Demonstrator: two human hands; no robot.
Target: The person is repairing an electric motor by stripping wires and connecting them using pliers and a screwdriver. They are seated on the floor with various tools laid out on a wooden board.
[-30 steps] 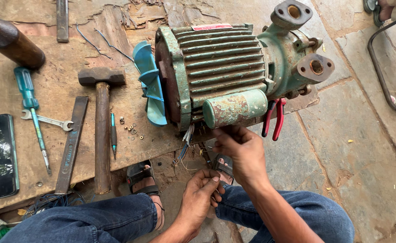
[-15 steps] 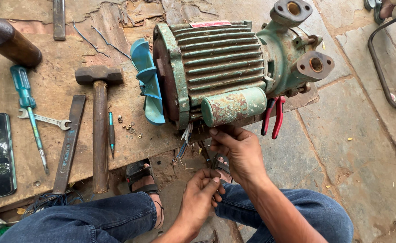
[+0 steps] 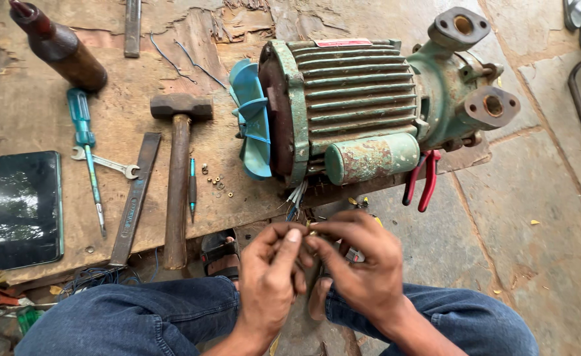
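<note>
Both my hands are pinched together on a tiny brass bit (image 3: 310, 229), left hand (image 3: 272, 273) and right hand (image 3: 363, 264) fingertip to fingertip. The wires (image 3: 296, 196) hang just above them from the green motor (image 3: 350, 105), slightly nearer my left.

Between the hammer (image 3: 175, 178) and the blue fan (image 3: 252, 118) lies a strip of bare worktop (image 3: 33, 112), broken only by a small pen-like tool (image 3: 191, 188) and scattered brass nuts (image 3: 216, 181). Left of the hammer the way is crowded: flat file (image 3: 134, 198), spanner (image 3: 106, 162), screwdriver (image 3: 87, 155), dark phone (image 3: 29, 207). The green motor (image 3: 353, 99) blocks the worktop's right side, its wires (image 3: 296, 196) hanging just above the left hand (image 3: 271, 277) and right hand (image 3: 360, 260). Right of the red pliers (image 3: 422, 181), the stone floor (image 3: 541, 237) lies open.
</note>
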